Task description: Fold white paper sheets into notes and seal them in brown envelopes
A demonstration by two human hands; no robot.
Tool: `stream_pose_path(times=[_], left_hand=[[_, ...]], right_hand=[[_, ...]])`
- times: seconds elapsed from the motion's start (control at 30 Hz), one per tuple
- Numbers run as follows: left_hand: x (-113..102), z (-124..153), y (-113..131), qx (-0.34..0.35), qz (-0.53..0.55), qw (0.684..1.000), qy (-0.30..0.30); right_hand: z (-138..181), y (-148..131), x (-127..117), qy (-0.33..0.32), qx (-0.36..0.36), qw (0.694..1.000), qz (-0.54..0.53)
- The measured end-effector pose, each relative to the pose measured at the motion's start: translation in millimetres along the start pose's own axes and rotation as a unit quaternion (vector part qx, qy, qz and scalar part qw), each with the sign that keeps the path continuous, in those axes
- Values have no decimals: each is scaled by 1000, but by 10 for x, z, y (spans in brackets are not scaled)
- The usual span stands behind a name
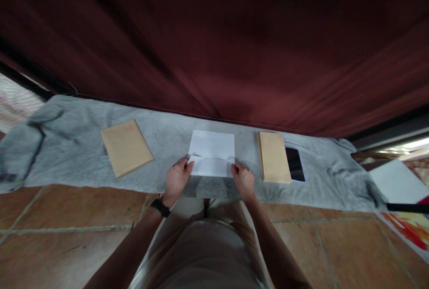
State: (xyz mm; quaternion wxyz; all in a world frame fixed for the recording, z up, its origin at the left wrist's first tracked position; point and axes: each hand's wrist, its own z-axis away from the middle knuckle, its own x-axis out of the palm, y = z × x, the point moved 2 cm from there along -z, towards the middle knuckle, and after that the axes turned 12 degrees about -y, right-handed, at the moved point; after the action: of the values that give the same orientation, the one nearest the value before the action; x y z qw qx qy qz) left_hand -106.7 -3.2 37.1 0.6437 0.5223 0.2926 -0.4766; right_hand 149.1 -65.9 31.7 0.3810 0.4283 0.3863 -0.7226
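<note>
A white sheet of paper (213, 143) lies in front of me on the grey cloth, its near part folded up over the rest. My left hand (176, 178) pinches the left end of the folded part between thumb and fingers. At the opposite end, my right hand (243, 179) grips the paper the same way. A stack of brown envelopes (275, 157) rests to the right of my right hand. Farther off to the left, a brown envelope (126, 148) with faint red print lies flat and turned at an angle.
Beside the stack is a dark-screened phone or tablet (295, 164), partly covered by it. Grey cloth (80, 146) covers the long, narrow surface. A dark red curtain (214, 56) hangs behind it. At far right are a white panel (398, 181) and a colourful printed item (410, 231).
</note>
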Motion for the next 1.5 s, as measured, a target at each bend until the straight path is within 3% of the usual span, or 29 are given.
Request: stream_pose_path(times=[0.2, 0.73, 1.5], left_hand=[[-34, -53, 65, -31, -50, 998, -27], [-81, -183, 119, -47, -56, 997, -29], [-90, -499, 161, -42, -50, 998, 21]], right_hand=[[-23, -26, 5, 17, 7, 1000, 3], [-158, -81, -40, 18, 10, 1000, 20], [-574, -190, -146, 23, 19, 999, 42]])
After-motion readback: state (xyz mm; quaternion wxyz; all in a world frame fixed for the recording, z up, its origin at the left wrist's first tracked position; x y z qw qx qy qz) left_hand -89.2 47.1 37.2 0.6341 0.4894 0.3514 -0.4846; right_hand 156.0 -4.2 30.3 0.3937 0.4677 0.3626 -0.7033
